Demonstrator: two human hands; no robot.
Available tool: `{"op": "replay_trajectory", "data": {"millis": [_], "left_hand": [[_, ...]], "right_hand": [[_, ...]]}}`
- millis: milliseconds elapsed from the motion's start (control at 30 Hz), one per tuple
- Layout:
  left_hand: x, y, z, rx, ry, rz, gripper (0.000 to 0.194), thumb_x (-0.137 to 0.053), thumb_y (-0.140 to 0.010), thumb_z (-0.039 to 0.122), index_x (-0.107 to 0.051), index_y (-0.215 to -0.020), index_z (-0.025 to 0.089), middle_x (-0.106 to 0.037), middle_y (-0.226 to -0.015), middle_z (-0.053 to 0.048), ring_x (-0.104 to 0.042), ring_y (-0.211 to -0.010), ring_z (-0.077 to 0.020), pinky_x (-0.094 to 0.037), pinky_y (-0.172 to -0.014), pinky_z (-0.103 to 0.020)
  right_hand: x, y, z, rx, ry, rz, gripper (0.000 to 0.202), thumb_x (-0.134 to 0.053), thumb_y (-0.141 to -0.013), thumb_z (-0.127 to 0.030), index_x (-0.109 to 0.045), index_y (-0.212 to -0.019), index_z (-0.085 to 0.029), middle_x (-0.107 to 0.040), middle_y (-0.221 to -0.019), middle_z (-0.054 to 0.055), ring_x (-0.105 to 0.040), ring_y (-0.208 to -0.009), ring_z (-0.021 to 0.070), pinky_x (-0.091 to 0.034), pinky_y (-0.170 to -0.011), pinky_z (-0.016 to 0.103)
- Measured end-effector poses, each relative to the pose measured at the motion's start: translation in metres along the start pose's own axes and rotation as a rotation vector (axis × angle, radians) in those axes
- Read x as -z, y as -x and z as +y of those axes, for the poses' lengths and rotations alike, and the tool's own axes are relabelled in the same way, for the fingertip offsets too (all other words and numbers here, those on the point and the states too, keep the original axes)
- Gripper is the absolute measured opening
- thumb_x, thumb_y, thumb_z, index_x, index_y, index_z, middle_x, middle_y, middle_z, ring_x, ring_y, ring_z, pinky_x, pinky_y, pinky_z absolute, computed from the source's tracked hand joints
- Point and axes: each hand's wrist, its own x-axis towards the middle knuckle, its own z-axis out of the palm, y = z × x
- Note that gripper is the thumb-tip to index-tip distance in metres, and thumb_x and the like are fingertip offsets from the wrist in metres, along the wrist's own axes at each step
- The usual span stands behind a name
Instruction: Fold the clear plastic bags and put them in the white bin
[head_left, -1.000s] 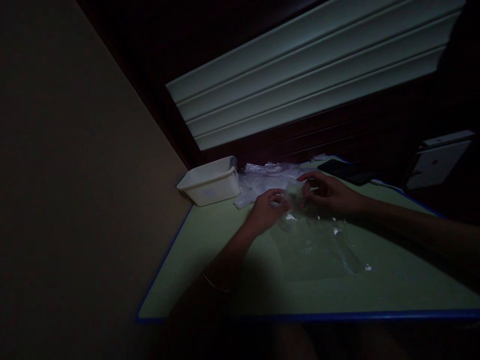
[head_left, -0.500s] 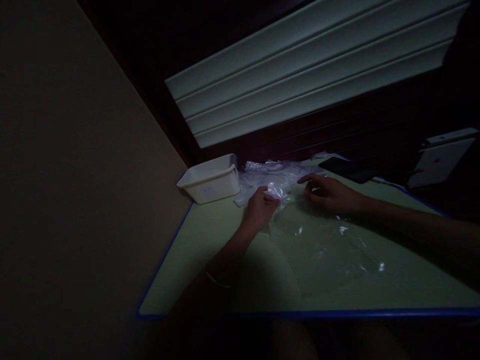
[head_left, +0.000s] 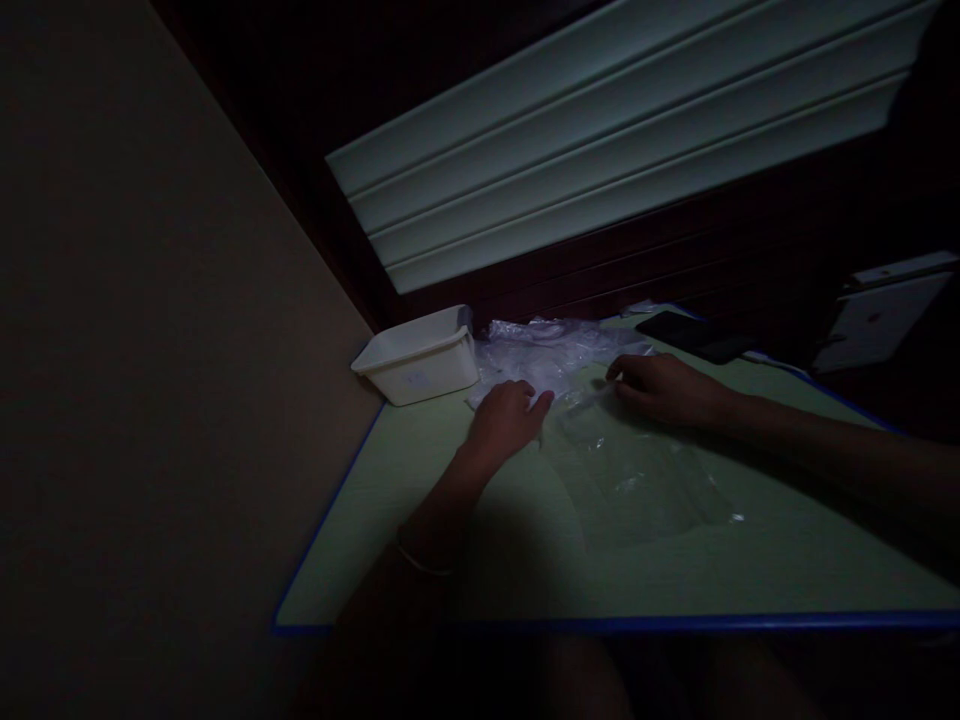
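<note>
A clear plastic bag [head_left: 637, 490] lies spread on the pale green table, its shiny creases catching the light. My right hand [head_left: 660, 390] pinches the bag's far edge between thumb and fingertips. Left of it, my left hand [head_left: 506, 420] has its thumb apart from its bent fingers, with nothing seen between them. That hand is close to the near edge of a heap of crumpled clear plastic bags [head_left: 544, 350].
A white plastic bin [head_left: 427, 370] stands at the table's back left corner, beside the wall. A dark flat object [head_left: 694, 337] lies at the back right. Blue trim [head_left: 615, 627] edges the table [head_left: 360, 560]. The scene is dim.
My left hand has let go of the plastic and moved slightly left and nearer. My right hand has closed on the bag's edge, and the bag lies flatter.
</note>
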Motion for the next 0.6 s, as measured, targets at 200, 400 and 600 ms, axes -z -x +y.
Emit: {"op": "replay_trajectory", "data": {"millis": [200, 400, 600], "left_hand": [[0.009, 0.010, 0.016, -0.397, 0.149, -0.171, 0.051, -0.067, -0.079, 0.055, -0.064, -0.114, 0.018, -0.061, -0.108, -0.008, -0.056, -0.105, -0.0211, -0.045, -0.094, -0.033], [0.003, 0.008, 0.019, -0.427, 0.175, -0.274, 0.032, -0.063, -0.085, 0.046, -0.069, -0.102, 0.020, -0.065, -0.102, -0.007, -0.058, -0.101, -0.0212, -0.045, -0.091, -0.032], [-0.002, 0.005, 0.018, -0.393, 0.232, -0.240, 0.019, -0.056, -0.090, 0.029, -0.072, -0.093, 0.020, -0.068, -0.094, -0.006, -0.062, -0.093, -0.0184, -0.047, -0.087, -0.031]], "right_hand": [[0.003, -0.001, -0.004, 0.014, 0.028, -0.009, 0.027, -0.046, -0.085, -0.030, -0.069, -0.087, -0.015, -0.072, -0.080, 0.010, -0.064, -0.070, 0.0212, -0.041, -0.063, 0.029], [0.002, -0.001, -0.003, 0.012, -0.005, -0.029, 0.025, -0.047, -0.084, -0.029, -0.068, -0.084, -0.015, -0.071, -0.075, 0.009, -0.063, -0.065, 0.0196, -0.039, -0.059, 0.028], [0.003, -0.001, -0.003, 0.026, 0.003, -0.034, 0.027, -0.047, -0.085, -0.031, -0.068, -0.083, -0.015, -0.071, -0.077, 0.009, -0.063, -0.066, 0.0198, -0.039, -0.060, 0.028]]}}
